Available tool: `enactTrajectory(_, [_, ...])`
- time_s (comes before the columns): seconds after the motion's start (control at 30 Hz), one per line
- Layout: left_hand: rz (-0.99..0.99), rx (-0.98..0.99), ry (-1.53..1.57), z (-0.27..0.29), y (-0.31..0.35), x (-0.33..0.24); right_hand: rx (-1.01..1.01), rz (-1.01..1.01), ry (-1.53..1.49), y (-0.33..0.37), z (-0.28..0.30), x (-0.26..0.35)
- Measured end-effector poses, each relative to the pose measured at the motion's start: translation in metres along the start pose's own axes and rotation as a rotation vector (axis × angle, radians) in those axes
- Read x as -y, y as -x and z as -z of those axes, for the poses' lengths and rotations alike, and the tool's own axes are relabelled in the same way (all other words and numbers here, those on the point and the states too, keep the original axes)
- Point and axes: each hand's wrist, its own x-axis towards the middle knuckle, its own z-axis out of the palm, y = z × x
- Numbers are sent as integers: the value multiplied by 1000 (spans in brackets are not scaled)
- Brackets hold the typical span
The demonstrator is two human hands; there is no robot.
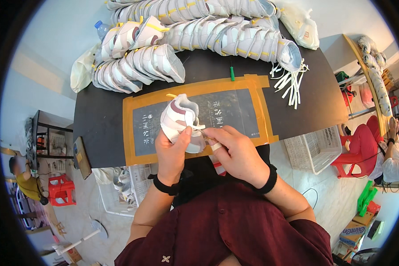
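A small shoe upper point(180, 116), white and pale grey with mauve patches and a yellow heel loop, is held upright above the table. My left hand point(172, 153) grips its near end, thumb on the front and fingers behind. At its opening, a short white lace point(198, 127) sticks out to the right. My right hand point(237, 150), with a strip of tape round one finger, is closed in a pinch beside that lace. Whatever lies between its fingertips is too small to make out. A green-handled tool point(232, 73) lies beyond the mat.
A dark mat point(157, 111) edged with tan tape covers the table point(306, 108). Long rows of nested shoe uppers point(226, 37) fill the far side. White laces point(292, 86) hang at right. White crates point(314, 148) stand below. Co-workers sit left and right.
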Motion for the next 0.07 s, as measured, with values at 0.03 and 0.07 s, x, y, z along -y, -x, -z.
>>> enactTrajectory(0.03, [9,8,26,0,0,0,3,-12,-8,0,0,1])
enactTrajectory(0.07, [4,6,31,-1,0,1,2,-13,-6,0,1,1])
